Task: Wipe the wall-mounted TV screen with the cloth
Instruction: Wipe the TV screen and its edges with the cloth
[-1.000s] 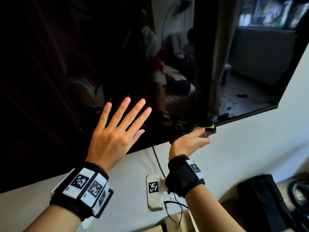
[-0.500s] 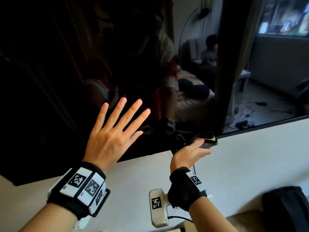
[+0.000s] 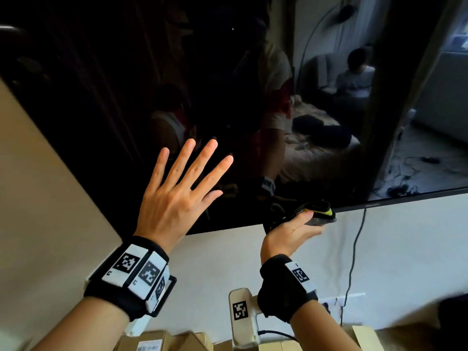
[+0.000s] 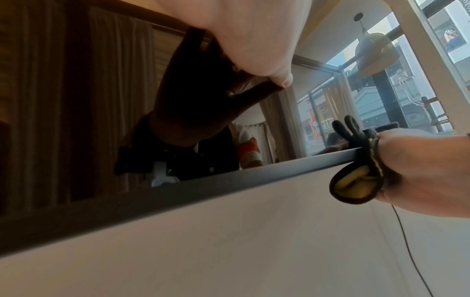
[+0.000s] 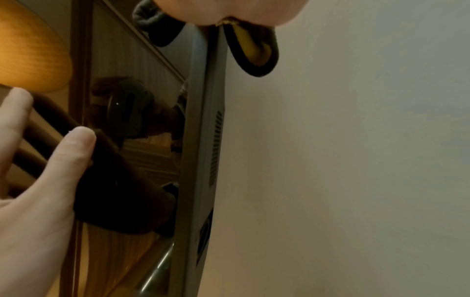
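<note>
The wall-mounted TV screen (image 3: 126,84) is dark and glossy and fills the upper part of the head view; its bottom edge (image 4: 178,193) runs across the left wrist view. My left hand (image 3: 177,196) lies flat on the glass near the lower left corner, fingers spread and straight. My right hand (image 3: 293,229) grips a folded dark grey cloth with a yellow inside (image 3: 321,211) against the TV's bottom edge. The cloth (image 4: 356,180) wraps over that edge, and a loop of the cloth (image 5: 257,50) hangs beside the frame. My right fingertips are hidden behind the cloth.
A black cable (image 3: 354,249) hangs from the TV down the white wall (image 3: 405,249) to the right of my right hand. Cardboard boxes (image 3: 157,342) sit below at the frame's bottom. A dark object (image 3: 453,320) lies at the lower right.
The view has shifted, bringing the TV's lower left corner into sight. My right hand with the cloth stays on the bottom edge and has moved slightly along it. The left hand stays flat on the glass.
</note>
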Available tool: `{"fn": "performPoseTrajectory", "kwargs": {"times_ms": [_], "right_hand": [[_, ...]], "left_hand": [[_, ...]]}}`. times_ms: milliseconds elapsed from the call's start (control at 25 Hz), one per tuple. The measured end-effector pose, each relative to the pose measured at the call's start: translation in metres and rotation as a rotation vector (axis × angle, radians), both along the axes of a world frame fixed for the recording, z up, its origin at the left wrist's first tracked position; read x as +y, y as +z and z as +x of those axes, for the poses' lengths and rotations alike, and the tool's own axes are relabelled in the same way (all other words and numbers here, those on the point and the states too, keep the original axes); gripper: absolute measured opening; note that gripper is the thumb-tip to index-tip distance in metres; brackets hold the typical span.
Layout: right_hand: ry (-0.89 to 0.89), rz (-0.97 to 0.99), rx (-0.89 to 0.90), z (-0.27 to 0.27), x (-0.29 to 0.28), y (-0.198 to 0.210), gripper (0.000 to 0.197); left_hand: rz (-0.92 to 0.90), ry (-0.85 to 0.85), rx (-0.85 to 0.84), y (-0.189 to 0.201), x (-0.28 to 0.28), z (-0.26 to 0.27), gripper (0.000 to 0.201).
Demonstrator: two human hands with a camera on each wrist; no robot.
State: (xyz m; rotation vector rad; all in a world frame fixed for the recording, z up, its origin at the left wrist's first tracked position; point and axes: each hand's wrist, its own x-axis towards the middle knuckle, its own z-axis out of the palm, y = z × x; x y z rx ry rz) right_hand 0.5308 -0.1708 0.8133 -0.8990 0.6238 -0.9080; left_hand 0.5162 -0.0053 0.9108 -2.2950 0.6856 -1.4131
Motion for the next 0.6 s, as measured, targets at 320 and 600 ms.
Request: {"fn": "performPoseTrajectory", "kwargs": {"times_ms": [320, 600], "right_hand": [[0.233, 0.000, 0.061, -0.019, 0.111, -0.001, 0.037], [0.375, -0.042, 0.067, -0.031, 0.194, -0.007, 0.036]], "left_hand": [[-0.041, -0.004, -0.002, -0.009, 0.077, -0.006, 0.056], [-0.036, -0.018, 0.021, -0.011, 0.102, -0.008, 0.054]]}}
